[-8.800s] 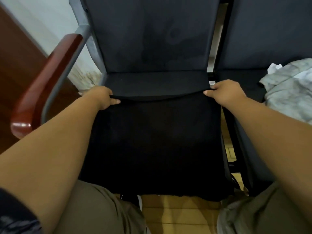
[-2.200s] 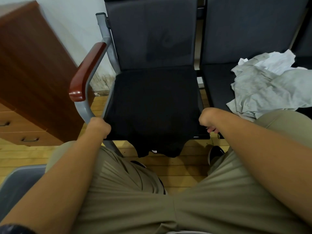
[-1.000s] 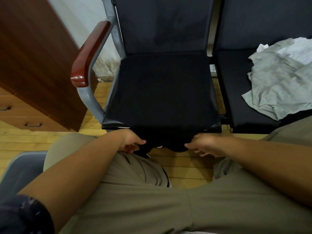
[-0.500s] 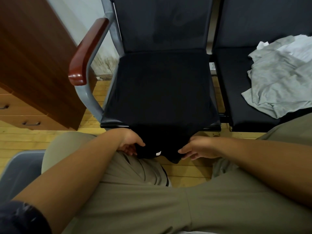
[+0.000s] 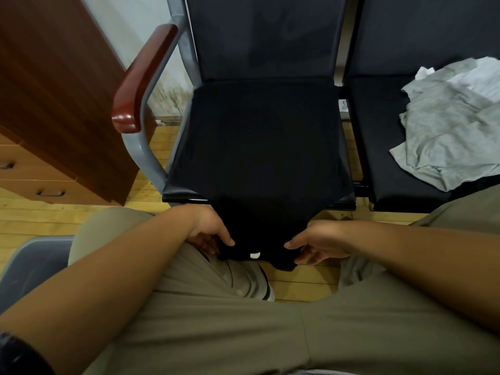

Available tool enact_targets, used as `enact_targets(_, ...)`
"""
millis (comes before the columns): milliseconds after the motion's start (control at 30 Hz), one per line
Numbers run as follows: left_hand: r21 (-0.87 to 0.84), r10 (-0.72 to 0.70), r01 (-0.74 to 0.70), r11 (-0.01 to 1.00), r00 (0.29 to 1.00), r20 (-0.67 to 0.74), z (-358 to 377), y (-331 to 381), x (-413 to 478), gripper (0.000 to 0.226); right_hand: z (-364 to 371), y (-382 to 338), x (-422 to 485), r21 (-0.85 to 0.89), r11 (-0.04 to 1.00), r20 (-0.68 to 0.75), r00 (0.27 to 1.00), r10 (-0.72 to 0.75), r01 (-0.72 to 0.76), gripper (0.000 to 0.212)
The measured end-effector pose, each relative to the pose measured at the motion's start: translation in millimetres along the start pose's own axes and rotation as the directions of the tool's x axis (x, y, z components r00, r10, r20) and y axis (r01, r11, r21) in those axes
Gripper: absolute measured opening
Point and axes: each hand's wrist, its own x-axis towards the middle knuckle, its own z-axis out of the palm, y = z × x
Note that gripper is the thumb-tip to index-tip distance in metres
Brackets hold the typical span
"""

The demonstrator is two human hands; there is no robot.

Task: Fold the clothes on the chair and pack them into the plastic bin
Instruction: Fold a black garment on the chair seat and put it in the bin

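Left hand [image 5: 213,234] and right hand [image 5: 316,244] are each pinched on the hanging end of the soft black cloth garment [image 5: 259,158], which is spread over the dark padded chair [image 5: 265,36] just beyond them. Should the pinches be raised unevenly, the fold could be skewed or the cloth dragged floorward. The grey plastic bin [image 5: 32,261] is seen behind the left hand.
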Motion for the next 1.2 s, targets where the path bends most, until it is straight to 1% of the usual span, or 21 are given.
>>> enact_targets(67,-0.043,0.017,-0.018,0.999,1.000,-0.014,0.9,0.1,-9.5,0.054,3.6,-2.3,-6.4,-0.043,0.999,-0.124,0.992,0.004,-0.009,0.029)
enact_targets(167,-0.165,0.096,-0.098,0.981,0.995,-0.021,-1.9,4.9,-27.3,0.050,5.5,-11.8,-21.8,-0.119,0.993,-0.317,0.947,-0.041,0.003,0.025)
enact_targets(233,-0.231,0.145,-0.144,0.962,0.989,-0.015,-6.8,9.9,-39.8,0.049,5.9,-21.2,-34.0,-0.108,0.992,-0.374,0.922,-0.097,0.061,0.025)
enact_targets(267,-0.246,0.166,-0.167,0.955,0.986,-0.025,-10.3,12.4,-43.7,0.052,5.0,-26.1,-39.4,-0.091,0.992,-0.391,0.912,-0.121,0.092,0.027)
enact_targets(300,-0.264,0.186,-0.189,0.946,0.982,-0.039,-12.9,15.7,-48.8,0.057,2.5,-30.0,-43.1,-0.068,0.991,-0.402,0.906,-0.131,0.113,0.031)
enact_targets(333,-0.285,0.207,-0.213,0.935,0.977,-0.051,-15.3,19.4,-53.5,0.059,0.1,-33.3,-46.7,-0.052,0.989,-0.415,0.898,-0.149,0.140,0.042)
enact_targets(400,-0.342,0.259,-0.259,0.903,0.965,-0.047,-19.6,26.1,-64.0,0.059,-3.1,-41.3,-53.1,-0.041,0.982,-0.437,0.880,-0.185,0.186,0.082)
enact_targets(433,-0.361,0.294,-0.290,0.886,0.955,-0.043,-20.9,29.6,-69.3,0.054,-5.0,-44.9,-55.2,-0.047,0.975,-0.448,0.868,-0.213,0.215,0.094)
enact_targets(467,-0.381,0.328,-0.320,0.868,0.944,-0.047,-22.5,32.6,-73.2,0.048,-7.3,-48.6,-57.2,-0.046,0.967,-0.458,0.855,-0.242,0.249,0.096)
enact_targets(500,-0.396,0.358,-0.354,0.847,0.931,-0.065,-23.6,36.8,-78.0,0.044,-8.4,-54.7,-61.9,-0.044,0.961,-0.459,0.849,-0.261,0.271,0.084)
enact_targets(567,-0.456,0.392,-0.407,0.792,0.910,-0.132,-25.6,47.2,-82.9,0.042,-10.6,-67.1,-75.0,-0.043,0.944,-0.487,0.818,-0.305,0.326,0.038)
enact_targets(600,-0.495,0.394,-0.428,0.757,0.902,-0.177,-26.9,52.6,-83.4,0.042,-13.7,-73.0,-79.1,-0.018,0.931,-0.503,0.801,-0.324,0.365,0.022)
enact_targets(633,-0.532,0.392,-0.447,0.719,0.893,-0.221,-28.2,58.9,-85.0,0.040,-16.2,-80.2,-83.9,0.016,0.915,-0.528,0.781,-0.334,0.402,0.014)
enact_targets(667,-0.562,0.388,-0.471,0.680,0.882,-0.269,-31.0,64.8,-84.6,0.039,-20.3,-86.7,-86.3,0.057,0.905,-0.548,0.771,-0.325,0.422,0.013)
enact_targets(700,-0.585,0.381,-0.493,0.644,0.870,-0.314,-34.2,70.7,-84.6,0.041,-22.3,-95.1,-89.9,0.113,0.886,-0.558,0.767,-0.317,0.449,0.016)
enact_targets(800,-0.633,0.351,-0.549,0.547,0.836,-0.421,-44.4,88.8,-83.3,0.057,-34.0,-119.6,-92.6,0.393,0.758,-0.524,0.804,-0.280,0.520,0.032)
enact_targets(867,-0.646,0.325,-0.565,0.514,0.825,-0.463,-50.0,103.7,-87.7,0.063,-44.0,-136.4,-92.7,0.426,0.733,-0.513,0.809,-0.286,0.530,0.030)
enact_targets(933,-0.654,0.303,-0.540,0.530,0.841,-0.448,-57.3,120.1,-92.6,0.051,-55.0,-152.4,-91.0,0.402,0.736,-0.534,0.792,-0.296,0.545,0.028)
enact_targets(1000,-0.656,0.294,-0.483,0.580,0.875,-0.385,-68.7,137.2,-97.9,0.036,-67.7,-170.0,-87.6,0.390,0.744,-0.546,0.786,-0.288,0.543,0.028)
enact_targets(1067,-0.640,0.310,-0.467,0.610,0.884,-0.350,-83.4,156.4,-100.2,0.032,-84.7,-189.8,-80.7,0.378,0.773,-0.549,0.795,-0.257,0.510,0.029)
enact_targets(1200,-0.596,0.325,-0.492,0.635,0.870,-0.371,-117.0,198.4,-97.5,0.027,-120.5,-231.1,-71.3,0.370,0.805,-0.541,0.812,-0.218,0.463,0.031)
